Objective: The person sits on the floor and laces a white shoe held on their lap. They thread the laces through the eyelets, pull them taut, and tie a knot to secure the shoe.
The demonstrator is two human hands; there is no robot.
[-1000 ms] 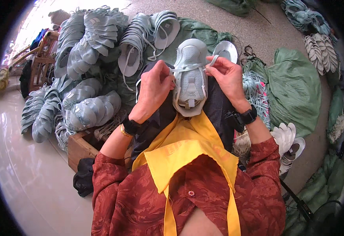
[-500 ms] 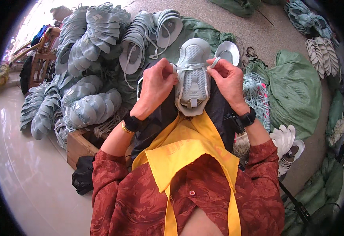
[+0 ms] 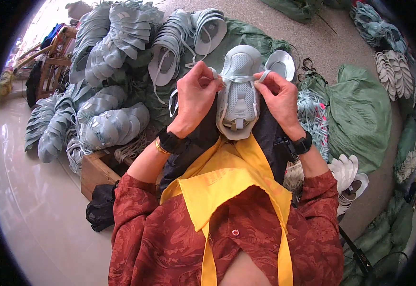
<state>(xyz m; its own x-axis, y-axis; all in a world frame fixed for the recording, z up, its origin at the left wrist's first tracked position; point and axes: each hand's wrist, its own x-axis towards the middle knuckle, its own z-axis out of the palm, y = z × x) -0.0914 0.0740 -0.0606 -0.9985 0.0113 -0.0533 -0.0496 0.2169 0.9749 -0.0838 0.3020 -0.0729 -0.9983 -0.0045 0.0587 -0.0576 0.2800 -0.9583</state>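
Grey shoe upper (image 3: 238,107) at far edge of lap (image 3: 269,143), between hands. Left hand (image 3: 196,97) pinches lace (image 3: 239,79) just beside upper's left edge; right hand (image 3: 278,99) pinches same lace just beside right edge.

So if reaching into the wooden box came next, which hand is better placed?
Probably the left hand: its forearm passes beside the wooden box, while the right hand is on the far side of the shoe upper. Both hands pinch the pale lace, so neither is free.
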